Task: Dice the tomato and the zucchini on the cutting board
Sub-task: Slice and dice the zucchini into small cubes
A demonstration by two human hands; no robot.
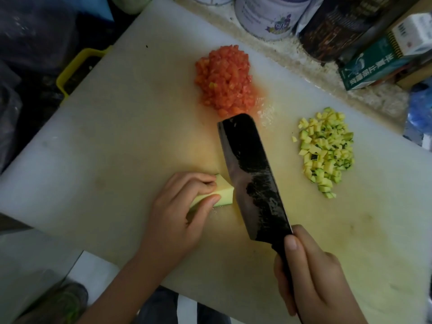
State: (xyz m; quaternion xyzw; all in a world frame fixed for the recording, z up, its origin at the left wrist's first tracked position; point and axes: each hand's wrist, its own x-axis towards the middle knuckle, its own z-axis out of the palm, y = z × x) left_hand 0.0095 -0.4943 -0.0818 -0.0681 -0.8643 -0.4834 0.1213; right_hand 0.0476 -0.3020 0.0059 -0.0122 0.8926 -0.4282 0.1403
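One zucchini stub [224,191] lies at 7 o'clock on the cutting board [117,136], pinched by the left hand [177,206]; the right hand [313,277] clenches the cleaver [252,174], blade at its cut end. With so short a stub, a slip could nick the fingertips [214,199]. Diced tomato [224,80] sits at 12 o'clock, zucchini dice [327,150] at 3

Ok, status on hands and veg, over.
Left hand grips zucchini piece, right hand grips cleaver. Blade at the piece's cut end. Diced tomato pile near blade tip; zucchini dice well aside.
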